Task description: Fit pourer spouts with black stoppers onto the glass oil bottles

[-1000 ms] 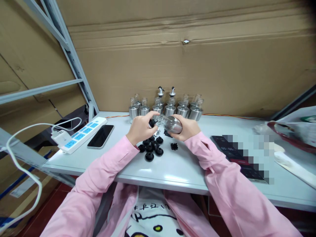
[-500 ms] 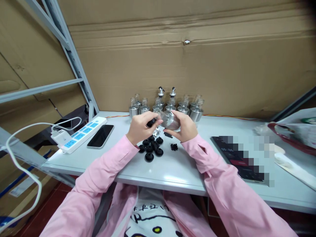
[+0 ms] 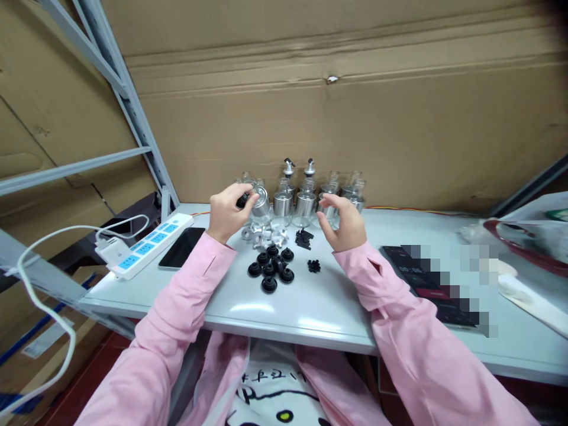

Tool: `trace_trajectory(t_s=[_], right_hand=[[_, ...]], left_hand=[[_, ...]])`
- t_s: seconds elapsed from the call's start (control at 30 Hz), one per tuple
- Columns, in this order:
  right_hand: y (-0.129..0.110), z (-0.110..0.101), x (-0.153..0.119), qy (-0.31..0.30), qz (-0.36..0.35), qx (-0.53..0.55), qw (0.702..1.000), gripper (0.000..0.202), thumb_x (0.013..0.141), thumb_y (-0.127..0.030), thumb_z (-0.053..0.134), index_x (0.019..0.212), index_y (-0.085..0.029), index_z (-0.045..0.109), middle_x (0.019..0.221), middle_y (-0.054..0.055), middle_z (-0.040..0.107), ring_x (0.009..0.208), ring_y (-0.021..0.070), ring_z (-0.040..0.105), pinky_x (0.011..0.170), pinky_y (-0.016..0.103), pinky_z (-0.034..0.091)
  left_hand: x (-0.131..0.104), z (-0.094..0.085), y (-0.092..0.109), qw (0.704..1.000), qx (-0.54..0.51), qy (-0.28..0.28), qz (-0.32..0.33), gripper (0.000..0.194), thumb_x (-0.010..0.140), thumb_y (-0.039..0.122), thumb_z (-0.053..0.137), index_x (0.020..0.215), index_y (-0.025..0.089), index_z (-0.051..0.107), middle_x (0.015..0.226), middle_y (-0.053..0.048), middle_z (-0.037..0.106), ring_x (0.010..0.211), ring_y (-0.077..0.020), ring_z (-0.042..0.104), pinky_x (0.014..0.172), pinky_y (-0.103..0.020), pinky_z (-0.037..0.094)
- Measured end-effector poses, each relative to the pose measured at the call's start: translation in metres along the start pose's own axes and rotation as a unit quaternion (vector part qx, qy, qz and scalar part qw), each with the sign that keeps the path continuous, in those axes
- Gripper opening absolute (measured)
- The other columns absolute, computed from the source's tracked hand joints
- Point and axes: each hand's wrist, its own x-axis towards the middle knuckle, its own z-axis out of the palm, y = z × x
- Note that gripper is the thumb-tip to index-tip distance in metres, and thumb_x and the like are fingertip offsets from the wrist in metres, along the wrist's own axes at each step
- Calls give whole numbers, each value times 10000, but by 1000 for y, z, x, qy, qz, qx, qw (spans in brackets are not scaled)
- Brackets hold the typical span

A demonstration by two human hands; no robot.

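My left hand is closed on a glass bottle with a metal sleeve, tilted at the left of the bottle rows; something black shows between its fingers. My right hand hovers with fingers apart and holds nothing, in front of the bottles at the right. Several bottles stand at the back, and two silver pourers rise among them. In front lie silver parts, small black sticks, black stoppers and a little cluster of black pieces.
A white power strip with a cable and a dark phone lie at the left. On the right are a partly blurred dark device and a plastic bag. Cardboard stands behind the table.
My left hand has moved left with the bottle, away from the middle. My right hand has let go of the bottle and opened, shifting slightly right. The silver parts are now uncovered.
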Motion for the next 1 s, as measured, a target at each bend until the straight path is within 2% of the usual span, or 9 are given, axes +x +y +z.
trace_trajectory(t_s=[0.23,0.5,0.63,1.0], right_hand=[[2,1,0,7,-28,-17,999,333,838,-179,481,1171,-190,484,864,70,666,791,205,633,713,348,502],[1,0,0,14,-39,-14,999,321,831,-112,456,1139,-192,503,829,56,671,754,188,634,686,324,507],[2,1,-1,10,-37,-23,999,309,829,-108,457,1124,-185,508,817,58,673,740,189,635,674,317,507],[1,2,-2,-8,-32,-20,999,302,834,-126,451,1123,-193,506,816,52,680,759,189,643,694,321,513]], left_hand=[[2,16,-11,1000,3,7,10,145,824,289,575,808,161,642,759,-18,679,695,-125,621,636,-220,432],[8,46,-31,997,3,-81,-16,150,823,310,571,817,176,639,819,-22,692,726,-144,628,680,-237,430],[13,58,-37,994,14,-102,-22,137,821,300,574,839,181,640,849,-25,697,772,-163,638,696,-246,424],[23,72,-44,977,52,-197,-68,127,802,313,587,828,203,645,831,-23,703,703,-170,620,660,-259,397]])
